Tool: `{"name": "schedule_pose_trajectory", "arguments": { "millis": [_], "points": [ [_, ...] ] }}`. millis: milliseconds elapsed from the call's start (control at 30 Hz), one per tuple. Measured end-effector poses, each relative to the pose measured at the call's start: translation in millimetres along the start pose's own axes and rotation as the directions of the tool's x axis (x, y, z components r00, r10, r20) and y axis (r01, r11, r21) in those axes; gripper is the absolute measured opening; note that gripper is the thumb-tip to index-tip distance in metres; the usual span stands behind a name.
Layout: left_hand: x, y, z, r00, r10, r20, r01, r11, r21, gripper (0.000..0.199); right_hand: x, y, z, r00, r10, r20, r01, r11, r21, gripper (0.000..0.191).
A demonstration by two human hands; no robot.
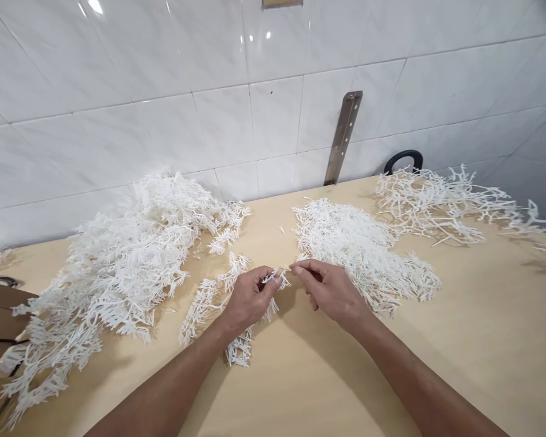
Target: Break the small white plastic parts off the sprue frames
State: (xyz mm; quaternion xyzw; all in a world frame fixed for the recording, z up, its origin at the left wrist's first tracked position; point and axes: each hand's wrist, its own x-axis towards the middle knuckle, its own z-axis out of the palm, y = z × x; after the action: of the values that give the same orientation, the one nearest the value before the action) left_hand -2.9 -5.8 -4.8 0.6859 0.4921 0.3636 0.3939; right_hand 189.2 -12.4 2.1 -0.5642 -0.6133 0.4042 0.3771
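Note:
My left hand (252,294) pinches a small white branched plastic piece (270,277), its thin tips poking out past the thumb. Close by on the right, my right hand (330,291) has thumb and forefinger pressed together at the tips of that piece. Under and beside my left wrist lie loose white branched strips (202,306). Just beyond my right hand is a flat heap of small white pieces (346,243). A much bigger tangled white pile (131,255) spreads to the left.
Longer bare white branches (437,203) lie at the back right, near a black curved handle (404,159). A metal strip (343,138) leans on the tiled wall (164,139). A cardboard box (2,321) stands at the left edge of the wooden table (482,340).

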Motion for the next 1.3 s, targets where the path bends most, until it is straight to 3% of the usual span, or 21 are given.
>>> {"name": "schedule_pose_trajectory", "arguments": {
  "millis": [67,167,333,533,833,1100,1300],
  "points": [
    [-0.4,1.6,0.1,1.000,0.018,-0.001,-0.018,1.000,0.024,0.030,-0.8,-0.9,4.9,0.995,0.021,0.101,-0.027,0.998,0.058,0.033],
    [-0.2,1.5,0.6,0.999,0.040,-0.008,-0.039,0.998,0.047,0.031,-0.1,1.1,8.4,0.989,0.024,0.144,-0.037,0.996,0.084,0.028],
    [-0.3,-1.4,3.1,0.999,0.041,-0.025,-0.040,0.998,0.048,0.030,0.7,2.4,12.8,0.998,0.034,0.059,-0.032,0.999,-0.024,0.026],
    [-1.3,1.3,5.9,0.998,-0.006,-0.056,0.009,0.998,0.062,0.030,0.4,3.3,21.7,0.981,-0.176,-0.081,0.147,0.947,-0.285,0.023],
    [-2.3,2.9,6.0,0.996,0.015,-0.086,0.006,0.972,0.233,0.031,-0.4,2.2,25.3,0.996,-0.046,-0.076,0.023,0.960,-0.279,0.020],
    [-2.2,2.5,5.8,0.993,0.033,-0.110,-0.004,0.967,0.256,0.031,-2.5,4.1,31.3,0.986,-0.126,-0.107,0.094,0.959,-0.267,0.012],
    [-1.7,6.2,4.9,0.994,0.043,-0.102,-0.021,0.976,0.216,0.032,-3.6,2.7,31.3,0.982,-0.179,-0.061,0.157,0.953,-0.260,0.012]
  ]
}}
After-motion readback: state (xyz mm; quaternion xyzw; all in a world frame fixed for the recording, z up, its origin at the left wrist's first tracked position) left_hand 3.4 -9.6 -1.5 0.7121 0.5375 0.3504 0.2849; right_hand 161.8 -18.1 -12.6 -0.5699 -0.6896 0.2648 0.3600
